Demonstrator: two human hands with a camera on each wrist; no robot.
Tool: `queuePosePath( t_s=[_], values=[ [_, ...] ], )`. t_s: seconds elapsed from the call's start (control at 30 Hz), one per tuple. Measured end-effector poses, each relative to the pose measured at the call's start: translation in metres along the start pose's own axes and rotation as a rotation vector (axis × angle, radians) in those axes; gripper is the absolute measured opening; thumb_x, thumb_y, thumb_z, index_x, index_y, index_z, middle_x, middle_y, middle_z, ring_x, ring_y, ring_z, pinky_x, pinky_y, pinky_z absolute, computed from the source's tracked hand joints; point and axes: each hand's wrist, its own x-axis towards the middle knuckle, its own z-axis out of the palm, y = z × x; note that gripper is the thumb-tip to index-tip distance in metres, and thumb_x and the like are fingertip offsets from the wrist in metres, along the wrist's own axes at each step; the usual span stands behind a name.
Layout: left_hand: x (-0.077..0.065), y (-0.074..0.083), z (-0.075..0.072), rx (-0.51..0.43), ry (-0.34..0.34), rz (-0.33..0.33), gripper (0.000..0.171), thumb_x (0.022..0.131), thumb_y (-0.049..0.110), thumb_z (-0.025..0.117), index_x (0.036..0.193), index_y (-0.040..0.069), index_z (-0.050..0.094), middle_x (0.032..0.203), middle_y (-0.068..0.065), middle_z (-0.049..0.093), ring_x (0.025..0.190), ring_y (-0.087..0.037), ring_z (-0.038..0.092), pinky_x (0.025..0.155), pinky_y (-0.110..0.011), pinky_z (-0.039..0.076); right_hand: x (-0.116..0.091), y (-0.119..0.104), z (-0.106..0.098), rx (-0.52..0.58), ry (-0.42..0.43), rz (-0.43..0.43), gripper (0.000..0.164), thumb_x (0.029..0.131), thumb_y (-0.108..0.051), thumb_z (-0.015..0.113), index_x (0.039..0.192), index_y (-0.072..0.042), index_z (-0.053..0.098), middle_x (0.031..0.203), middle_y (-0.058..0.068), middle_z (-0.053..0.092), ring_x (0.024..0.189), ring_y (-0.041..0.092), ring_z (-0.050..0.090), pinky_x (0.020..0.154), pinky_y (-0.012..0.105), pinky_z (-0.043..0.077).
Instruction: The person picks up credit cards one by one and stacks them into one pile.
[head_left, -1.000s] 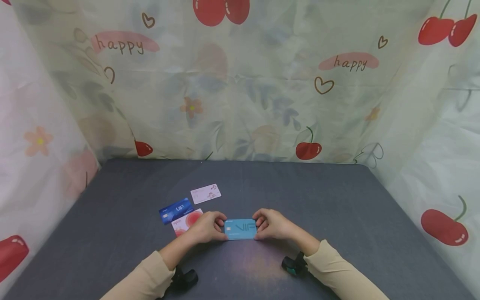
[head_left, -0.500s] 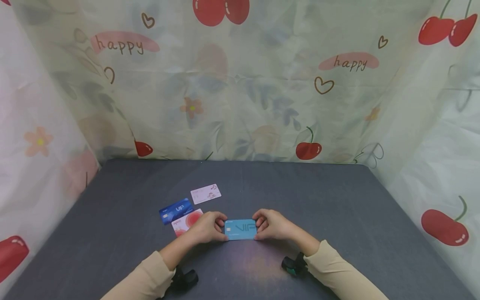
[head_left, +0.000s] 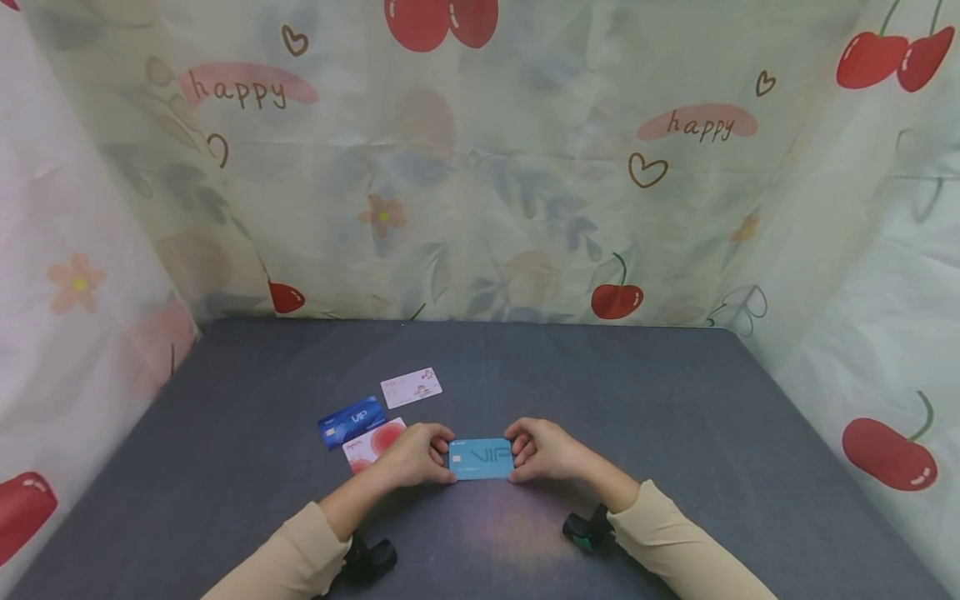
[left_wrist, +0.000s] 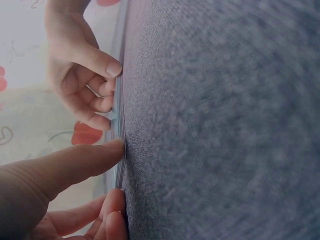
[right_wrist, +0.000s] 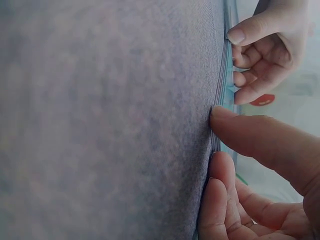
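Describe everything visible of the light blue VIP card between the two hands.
The light blue card is a flat, plastic-looking rectangle with large, darker VIP lettering toward its right, a small pale chip-like square at its left and small print too fine to read. It lies printed side up around the middle of the dark table, long sides running left to right. The left hand grips its left end, the right hand its right. Wrist views show thin layered edges, so it probably tops a stack.
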Motion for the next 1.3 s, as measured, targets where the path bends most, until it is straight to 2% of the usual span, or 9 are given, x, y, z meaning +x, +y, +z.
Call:
queuePosePath(
  t_s=[0.27,0.83,1.3],
  values=[
    [0.0009,-0.0013,0.001,0.01,0.0,0.009,0.05,0.068,0.007,0.08,0.112,-0.005,0.059,0.09,-0.009,0.06,0.072,-0.012,0.053,0.066,-0.022,0.05,0.0002,0.0009,0.0,-0.014,-0.004,-0.024,0.052,0.069,-0.004,0.078,0.114,0.006,0.053,0.087,0.006,0.057,0.075,0.01,0.058,0.064,0.019,0.049],
    [0.0019,-0.0018,0.0007,0.013,-0.007,0.006,0.05,0.069,0.008,0.08,0.113,-0.005,0.059,0.092,-0.009,0.06,0.073,-0.012,0.053,0.066,-0.022,0.051,0.0003,-0.0025,-0.0004,-0.009,-0.002,0.007,0.053,0.068,-0.004,0.079,0.113,0.005,0.053,0.087,0.006,0.056,0.074,0.01,0.057,0.064,0.02,0.049],
    [0.0009,-0.0014,0.0005,0.003,-0.011,0.001,0.053,0.069,0.008,0.08,0.115,-0.005,0.058,0.093,-0.01,0.06,0.074,-0.012,0.054,0.067,-0.022,0.051,-0.0006,-0.0026,-0.0026,-0.002,-0.025,-0.003,0.055,0.069,-0.005,0.079,0.115,0.006,0.052,0.088,0.007,0.057,0.075,0.01,0.058,0.065,0.019,0.05]
  ],
)
